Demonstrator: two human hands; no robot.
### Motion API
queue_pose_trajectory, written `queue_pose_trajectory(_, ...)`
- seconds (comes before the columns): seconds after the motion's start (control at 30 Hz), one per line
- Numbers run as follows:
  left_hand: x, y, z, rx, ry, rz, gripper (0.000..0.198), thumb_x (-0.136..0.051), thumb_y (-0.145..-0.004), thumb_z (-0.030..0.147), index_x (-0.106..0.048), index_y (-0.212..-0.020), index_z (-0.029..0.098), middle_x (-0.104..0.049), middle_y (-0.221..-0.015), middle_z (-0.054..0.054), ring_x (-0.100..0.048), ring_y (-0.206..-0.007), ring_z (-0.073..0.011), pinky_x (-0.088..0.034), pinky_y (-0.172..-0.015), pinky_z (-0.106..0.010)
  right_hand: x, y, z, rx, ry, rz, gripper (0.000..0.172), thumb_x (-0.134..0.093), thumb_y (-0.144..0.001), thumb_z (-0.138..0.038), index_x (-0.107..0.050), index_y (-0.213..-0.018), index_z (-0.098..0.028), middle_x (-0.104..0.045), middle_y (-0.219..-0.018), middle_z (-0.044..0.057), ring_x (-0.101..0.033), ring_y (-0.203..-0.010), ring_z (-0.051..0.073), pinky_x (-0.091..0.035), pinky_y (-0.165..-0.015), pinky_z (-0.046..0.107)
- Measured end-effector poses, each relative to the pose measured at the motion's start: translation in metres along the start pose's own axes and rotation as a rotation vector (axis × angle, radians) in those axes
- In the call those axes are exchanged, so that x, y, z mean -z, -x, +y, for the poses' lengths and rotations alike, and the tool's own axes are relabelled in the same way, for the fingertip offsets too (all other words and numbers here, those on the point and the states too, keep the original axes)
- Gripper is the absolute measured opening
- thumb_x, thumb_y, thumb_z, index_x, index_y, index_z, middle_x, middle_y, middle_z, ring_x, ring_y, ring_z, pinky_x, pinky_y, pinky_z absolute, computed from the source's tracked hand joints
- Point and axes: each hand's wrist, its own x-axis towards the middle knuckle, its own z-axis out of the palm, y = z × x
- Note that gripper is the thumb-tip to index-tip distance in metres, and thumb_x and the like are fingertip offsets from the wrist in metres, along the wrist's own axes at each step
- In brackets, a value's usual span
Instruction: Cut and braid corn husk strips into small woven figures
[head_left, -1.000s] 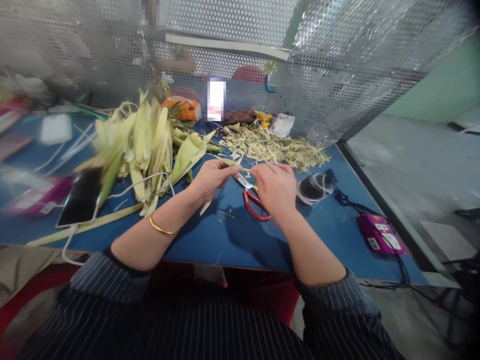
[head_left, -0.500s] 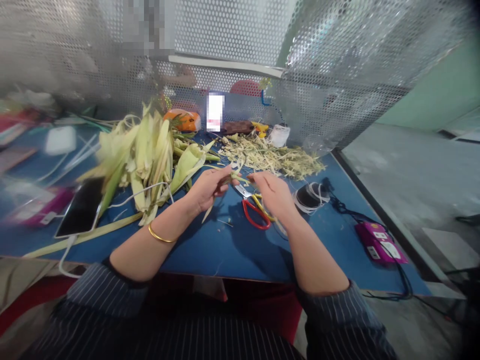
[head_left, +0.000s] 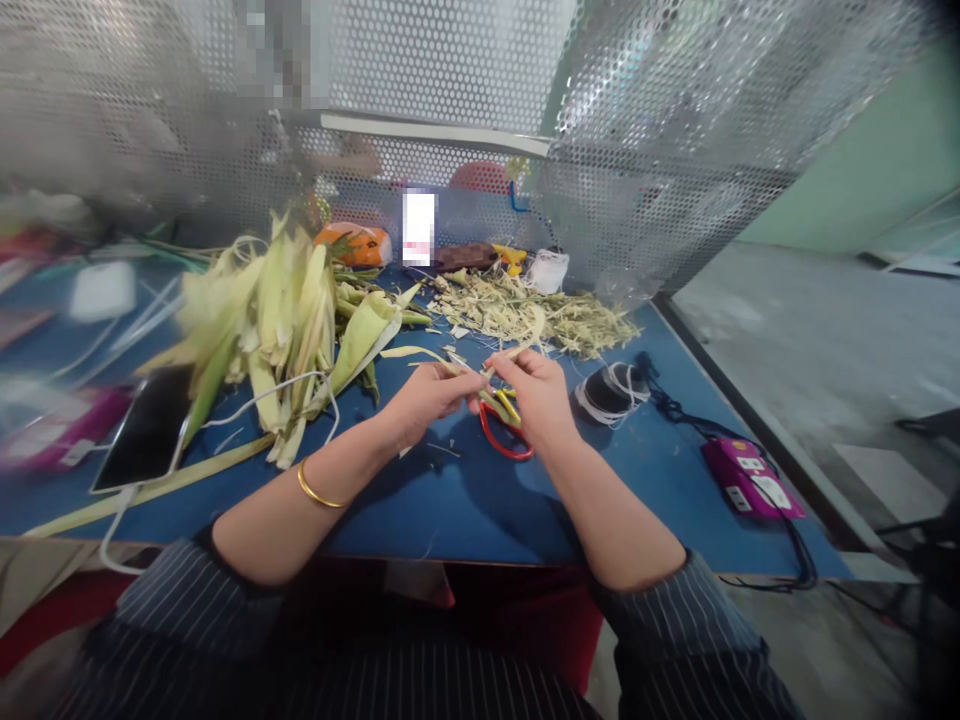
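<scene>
My left hand [head_left: 435, 398] is closed, its thumb and fingers pinching a pale green corn husk strip [head_left: 414, 353] over the middle of the table. Close beside it, my right hand [head_left: 534, 388] also pinches husk between thumb and fingertips, and a curled pale end stands up above it. The strip's middle is partly hidden by the fingers. Below the hands lie scissors [head_left: 501, 442] with one red and one yellow handle loop; my hands cover part of them. A large bundle of corn husks [head_left: 289, 330] lies to the left.
Cut husk scraps [head_left: 525, 312] form a heap behind my hands. A spool of white cord [head_left: 611, 393] and a magenta power strip [head_left: 752, 480] are on the right. A cabled phone [head_left: 146, 430] lies left. A perforated metal screen [head_left: 442, 60] borders the back.
My hands have come closer together, and the left one has turned palm-down. A curled husk end now rises above my right hand. The whole view has shifted slightly.
</scene>
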Motion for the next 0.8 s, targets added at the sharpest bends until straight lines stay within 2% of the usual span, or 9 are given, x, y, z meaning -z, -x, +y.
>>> queue_pose_trajectory(0.07, 0.0, 0.001, 0.001, -0.006, -0.038, -0.013, 0.024, -0.068, -0.08, 0.036, -0.07, -0.07, 0.014, -0.057, -0.056, 0.0, -0.027, -0.043, -0.0043, -0.013, -0.045, -0.025, -0.001, -0.001, 0.001, 0.044, 0.035, 0.071, 0.019, -0.073, -0.072, -0.037, -0.069, -0.07, -0.018, -0.067, -0.071, 0.001, -0.06, -0.072, 0.015, -0.049, -0.075, 0.031)
queue_pose_trajectory(0.2, 0.001, 0.001, 0.002, 0.004, -0.093, -0.022, 0.026, -0.07, -0.078, 0.036, -0.068, -0.065, 0.014, -0.053, -0.054, 0.0, -0.029, -0.044, -0.0047, -0.014, -0.046, -0.025, -0.001, -0.003, 0.004, 0.071, 0.05, 0.104, 0.018, -0.072, -0.073, -0.036, -0.07, -0.07, -0.018, -0.067, -0.069, 0.001, -0.058, -0.07, 0.015, -0.048, -0.074, 0.031)
queue_pose_trajectory(0.37, 0.002, -0.001, 0.001, 0.02, 0.051, -0.058, 0.036, -0.064, -0.085, 0.046, -0.075, -0.088, 0.012, -0.06, -0.068, -0.003, -0.027, -0.045, -0.0037, -0.011, -0.046, -0.024, 0.005, -0.008, 0.0, 0.013, 0.002, 0.043, 0.023, -0.073, -0.073, -0.042, -0.071, -0.071, -0.019, -0.066, -0.067, 0.001, -0.058, -0.065, 0.014, -0.048, -0.071, 0.03)
queue_pose_trajectory(0.43, 0.002, -0.002, 0.001, 0.03, 0.108, -0.057, 0.037, -0.063, -0.086, 0.045, -0.074, -0.09, 0.011, -0.061, -0.072, -0.005, -0.03, -0.046, -0.0037, -0.012, -0.046, -0.023, 0.007, -0.01, -0.003, 0.019, 0.023, 0.033, 0.026, -0.072, -0.075, -0.045, -0.071, -0.072, -0.019, -0.066, -0.066, 0.0, -0.059, -0.064, 0.014, -0.048, -0.07, 0.03)
queue_pose_trajectory(0.53, 0.003, -0.005, -0.001, 0.022, 0.112, -0.032, 0.032, -0.066, -0.084, 0.042, -0.073, -0.087, 0.011, -0.061, -0.07, -0.004, -0.031, -0.046, -0.0035, -0.014, -0.046, -0.022, 0.011, -0.01, -0.008, 0.079, 0.135, 0.039, 0.032, -0.067, -0.08, -0.05, -0.071, -0.072, -0.019, -0.068, -0.068, 0.001, -0.06, -0.065, 0.014, -0.047, -0.069, 0.029)
queue_pose_trajectory(0.6, 0.003, -0.006, -0.001, 0.013, 0.081, 0.003, 0.034, -0.067, -0.084, 0.044, -0.072, -0.081, 0.011, -0.061, -0.068, -0.003, -0.032, -0.045, -0.0035, -0.014, -0.046, -0.023, 0.015, -0.008, -0.012, 0.104, 0.314, 0.044, 0.045, -0.06, -0.085, -0.056, -0.067, -0.061, -0.019, -0.063, -0.059, 0.002, -0.056, -0.058, 0.014, -0.045, -0.063, 0.029)
queue_pose_trajectory(0.7, 0.004, -0.004, 0.0, 0.001, 0.006, 0.03, 0.039, -0.069, -0.082, 0.049, -0.068, -0.067, 0.013, -0.053, -0.055, 0.0, -0.028, -0.043, -0.0039, -0.013, -0.046, -0.024, 0.02, -0.003, -0.017, 0.257, 0.601, 0.155, 0.06, -0.051, -0.092, -0.06, -0.051, -0.046, -0.02, -0.048, -0.044, 0.0, -0.045, -0.049, 0.012, -0.037, -0.056, 0.03)
queue_pose_trajectory(0.77, 0.003, -0.002, 0.0, -0.006, -0.07, 0.017, 0.043, -0.069, -0.082, 0.051, -0.065, -0.059, 0.014, -0.043, -0.046, 0.003, -0.025, -0.043, -0.0046, -0.013, -0.047, -0.026, 0.021, 0.0, -0.019, 0.432, 0.682, 0.223, 0.054, -0.052, -0.093, -0.055, -0.052, -0.052, -0.02, -0.052, -0.052, 0.0, -0.046, -0.054, 0.013, -0.038, -0.059, 0.03)
queue_pose_trajectory(0.8, 0.003, -0.001, 0.001, -0.006, -0.104, -0.003, 0.045, -0.069, -0.082, 0.052, -0.064, -0.057, 0.014, -0.041, -0.044, 0.004, -0.025, -0.043, -0.0049, -0.014, -0.047, -0.026, 0.02, 0.0, -0.019, 0.49, 0.688, 0.201, 0.047, -0.054, -0.093, -0.052, -0.057, -0.058, -0.02, -0.058, -0.061, 0.002, -0.05, -0.06, 0.013, -0.04, -0.063, 0.03)
